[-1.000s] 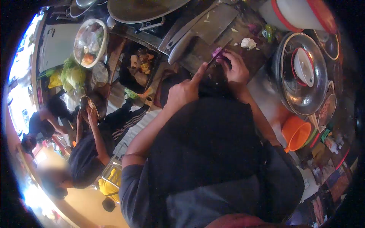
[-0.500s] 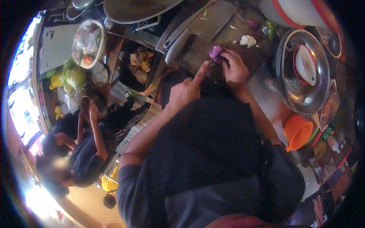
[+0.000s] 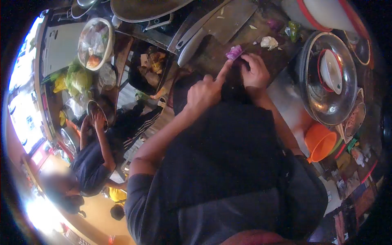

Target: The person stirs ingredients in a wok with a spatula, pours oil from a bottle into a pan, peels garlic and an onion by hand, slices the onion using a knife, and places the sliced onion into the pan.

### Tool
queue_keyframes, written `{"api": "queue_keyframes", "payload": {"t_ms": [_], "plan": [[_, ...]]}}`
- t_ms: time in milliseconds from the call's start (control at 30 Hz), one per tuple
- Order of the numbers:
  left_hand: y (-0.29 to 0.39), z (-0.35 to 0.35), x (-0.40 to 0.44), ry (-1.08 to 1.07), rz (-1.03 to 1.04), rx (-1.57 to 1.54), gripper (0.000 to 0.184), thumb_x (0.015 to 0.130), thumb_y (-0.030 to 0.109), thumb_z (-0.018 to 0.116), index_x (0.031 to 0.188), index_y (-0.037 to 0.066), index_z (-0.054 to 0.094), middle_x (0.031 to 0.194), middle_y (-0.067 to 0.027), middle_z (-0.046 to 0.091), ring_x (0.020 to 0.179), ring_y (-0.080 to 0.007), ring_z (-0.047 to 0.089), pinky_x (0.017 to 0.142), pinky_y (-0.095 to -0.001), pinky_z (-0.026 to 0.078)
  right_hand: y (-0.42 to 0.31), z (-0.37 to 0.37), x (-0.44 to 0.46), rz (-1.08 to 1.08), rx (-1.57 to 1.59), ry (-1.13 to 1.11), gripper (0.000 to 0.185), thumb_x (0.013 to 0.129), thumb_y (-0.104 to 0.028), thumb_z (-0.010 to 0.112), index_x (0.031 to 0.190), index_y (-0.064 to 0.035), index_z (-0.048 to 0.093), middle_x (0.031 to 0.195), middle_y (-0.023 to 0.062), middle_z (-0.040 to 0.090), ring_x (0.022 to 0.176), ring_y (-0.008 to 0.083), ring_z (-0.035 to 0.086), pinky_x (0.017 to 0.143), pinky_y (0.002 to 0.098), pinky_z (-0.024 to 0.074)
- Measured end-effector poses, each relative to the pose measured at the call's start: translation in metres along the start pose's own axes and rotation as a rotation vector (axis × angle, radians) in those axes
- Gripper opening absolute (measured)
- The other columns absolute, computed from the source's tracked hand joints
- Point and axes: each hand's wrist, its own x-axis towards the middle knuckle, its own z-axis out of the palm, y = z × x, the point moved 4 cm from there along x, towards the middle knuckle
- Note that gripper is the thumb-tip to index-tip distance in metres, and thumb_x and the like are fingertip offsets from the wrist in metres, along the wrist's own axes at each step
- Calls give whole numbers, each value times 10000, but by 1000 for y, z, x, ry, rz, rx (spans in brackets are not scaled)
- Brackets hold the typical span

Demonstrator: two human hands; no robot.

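Observation:
My left hand is closed with its index finger stretched forward along a thin knife, whose handle is hidden in the fist. Just beyond that fingertip sits a purple red onion on the dark cutting board. My right hand has curled fingers pinched at the onion's right edge; the exact contact is partly hidden. White peeled garlic or onion lies beyond the right hand, near a green pepper and another purple piece.
A broad cleaver and a knife with a grey handle lie ahead. Metal strainers and an orange plastic container stand right. At left, a co-worker handles a round metal vessel near leafy vegetables.
My left hand has shifted slightly right, and the red onion sits slightly higher. The blade shows less. At left, the co-worker's hands have shifted on the round vessel.

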Motion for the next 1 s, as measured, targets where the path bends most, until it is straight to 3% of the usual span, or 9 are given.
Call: {"api": "queue_keyframes", "payload": {"t_ms": [200,333,400,500,633,833,867,933,1000], "plan": [[-8,10,-4,-83,-25,-53,866,767,78,519,1474,381,120,663,-145,558,539,-335,618,475,-478,511,-5,-2,4,-19,39,-2,251,733,-78,720,974,-104,653,968,96,650,877,273,644,738,350,531],[-7,8,3,-110,-34,-88,855,766,84,526,1471,376,139,686,-164,583,553,-351,622,497,-478,517,-8,1,3,-31,70,54,269,686,-37,776,930,-77,671,927,100,664,851,239,655,746,309,525],[-9,8,1,-110,-39,-119,849,769,82,522,1471,373,143,693,-170,591,556,-352,623,498,-479,514,-7,0,5,-20,61,43,227,717,-135,768,917,-94,669,929,84,662,850,250,654,717,331,535],[-20,11,-10,-150,-52,-167,836,776,79,511,1469,371,147,693,-177,599,565,-354,624,502,-485,507,-10,-1,7,-20,45,73,238,713,-151,780,915,-91,670,929,82,661,838,254,656,712,329,537],[-36,10,-27,-220,-77,-287,818,788,86,493,1466,375,137,707,-198,614,611,-368,630,554,-508,502,-14,1,7,-26,37,93,275,677,-89,809,914,-74,669,933,94,663,843,232,657,718,306,533],[-56,6,-55,-356,-157,-265,796,805,102,480,1451,414,136,773,-214,637,670,-398,633,622,-537,492,-11,-2,11,-39,8,57,249,700,-180,796,873,-80,646,1039,84,639,868,259,652,721,347,538],[-61,5,-64,-356,-161,-263,796,805,102,480,1451,414,136,773,-214,637,670,-398,633,622,-537,492,-13,-2,10,-44,14,59,253,706,-161,787,882,-72,629,1083,99,621,902,277,641,753,357,530],[-68,-1,-76,-180,-70,-172,682,857,142,540,1440,361,264,754,-174,641,570,-354,615,486,-476,461,-14,-1,10,-54,26,65,258,712,-142,779,891,-65,611,1127,114,603,936,295,630,785,368,522],[-73,-20,-87,-229,-118,-183,670,860,167,524,1433,390,258,767,-170,647,636,-361,629,556,-480,485,-10,3,10,-51,69,24,369,718,-113,751,1015,-42,545,1208,172,544,1052,357,566,894,401,473]]}}
